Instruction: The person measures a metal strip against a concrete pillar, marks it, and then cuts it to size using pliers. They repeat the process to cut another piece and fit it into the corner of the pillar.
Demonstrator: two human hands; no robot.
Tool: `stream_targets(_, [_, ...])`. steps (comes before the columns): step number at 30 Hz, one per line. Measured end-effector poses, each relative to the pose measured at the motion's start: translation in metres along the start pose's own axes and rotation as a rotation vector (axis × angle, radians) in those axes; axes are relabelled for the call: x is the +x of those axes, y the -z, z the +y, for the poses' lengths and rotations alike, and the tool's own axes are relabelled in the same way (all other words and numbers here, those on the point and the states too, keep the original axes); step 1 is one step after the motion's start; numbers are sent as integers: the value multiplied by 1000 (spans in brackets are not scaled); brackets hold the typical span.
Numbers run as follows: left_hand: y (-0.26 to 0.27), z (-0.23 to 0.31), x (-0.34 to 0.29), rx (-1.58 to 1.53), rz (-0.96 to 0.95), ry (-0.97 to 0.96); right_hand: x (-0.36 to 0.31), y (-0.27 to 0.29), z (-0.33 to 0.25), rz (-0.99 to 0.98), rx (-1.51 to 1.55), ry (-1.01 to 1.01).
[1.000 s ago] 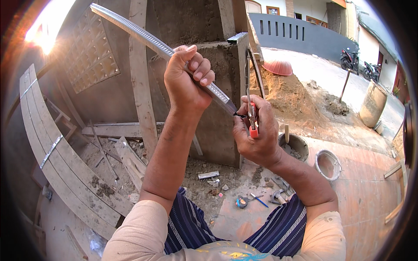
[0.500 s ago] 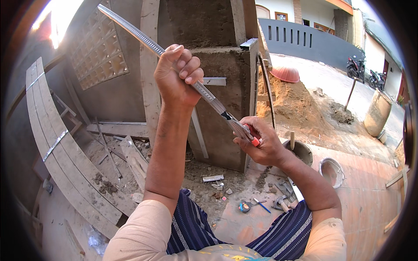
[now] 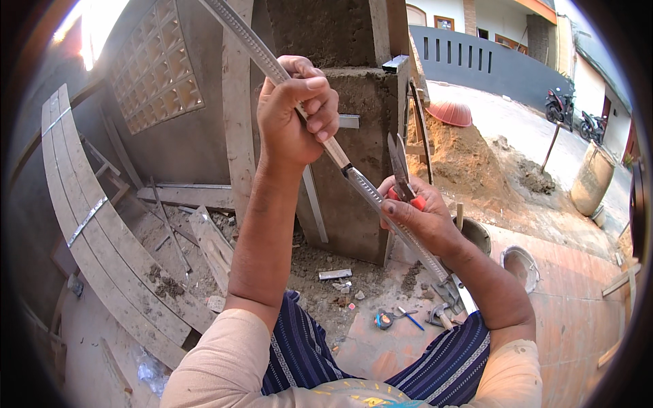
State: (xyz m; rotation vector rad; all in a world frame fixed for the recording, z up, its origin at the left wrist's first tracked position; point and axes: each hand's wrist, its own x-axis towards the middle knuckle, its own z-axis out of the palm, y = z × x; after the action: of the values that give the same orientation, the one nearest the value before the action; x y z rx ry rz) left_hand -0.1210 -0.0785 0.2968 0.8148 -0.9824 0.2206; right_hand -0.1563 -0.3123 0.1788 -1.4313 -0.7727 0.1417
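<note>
A long ribbed metal profile strip (image 3: pixel 243 37) slants across the view from upper left to lower right. My left hand (image 3: pixel 294 119) is closed around its upper part. Just below that hand, a dark notch marks the strip. My right hand (image 3: pixel 427 219) is closed on red-handled tin snips (image 3: pixel 399 162), whose blades point up and stand apart. The strip's lower length passes against the fingers of my right hand; whether they also grip it I cannot tell.
A plastered pillar (image 3: pixel 347 204) stands ahead, beside a sand pile (image 3: pixel 469 160). Long boards (image 3: pixel 129 265) lean at left. On the floor are a tape measure (image 3: pixel 383 319), a blue pen (image 3: pixel 411 317), a hammer (image 3: pixel 442 317), and a bucket (image 3: pixel 520 266).
The snips have come off the notch in the strip and now point upward with blades apart. The strip has shifted toward the lower right, past my right hand. My left hand has moved slightly right.
</note>
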Motion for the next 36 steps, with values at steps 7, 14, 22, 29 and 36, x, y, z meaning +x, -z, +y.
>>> stream_targets(7, [2, -14, 3, 108, -191, -190, -1, -15, -9, 228, -3, 7])
stream_targets(14, [21, -20, 6, 60, -306, -63, -5, 4, -30, 501, -109, 323])
stream_targets(22, [24, -45, 5, -169, -278, 68, -3, 11, -28, 529, -148, 534])
stream_targets(29, [16, -61, 3, -271, -284, 119, -8, 21, -33, 519, -313, 592])
stream_targets(36, [26, -73, 1, -313, -300, 193, -1, 27, -39, 434, -228, 575])
